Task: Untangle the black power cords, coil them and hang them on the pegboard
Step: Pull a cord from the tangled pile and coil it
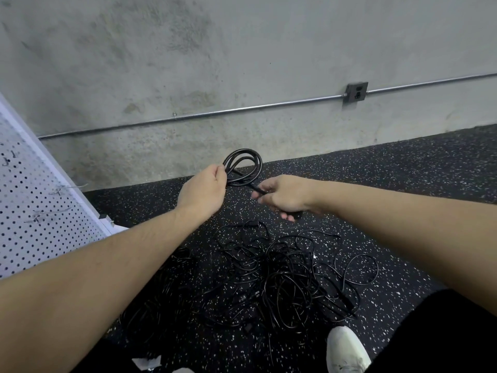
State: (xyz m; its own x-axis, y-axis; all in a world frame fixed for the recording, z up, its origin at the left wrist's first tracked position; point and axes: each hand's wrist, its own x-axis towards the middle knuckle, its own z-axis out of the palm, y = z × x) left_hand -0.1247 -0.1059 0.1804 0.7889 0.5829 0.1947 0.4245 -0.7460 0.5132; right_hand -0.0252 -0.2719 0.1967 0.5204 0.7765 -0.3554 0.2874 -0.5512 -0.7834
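Loops could spring apart if the left hand (pixel 202 190) eases its pinch, since the coil (pixel 243 168) is gathered only at one side and has no tie around it. A second risk, judging from how things lie, is that a pull on the loose end could tighten the turns or twist them out of round. The coil stands up from the left hand's fingers (pixel 219 172), which curl round the bunched strands at its left edge. From the coil's lower right a short tail runs straight into the right hand (pixel 282 196), whose fingers close round it, with what looks like the plug below the palm. More cords lie as a tangled heap (pixel 282 278) on the speckled floor (pixel 403 170) beneath both arms. The pegboard (pixel 40 211) leans at the left with bare hooks (pixel 57 188).
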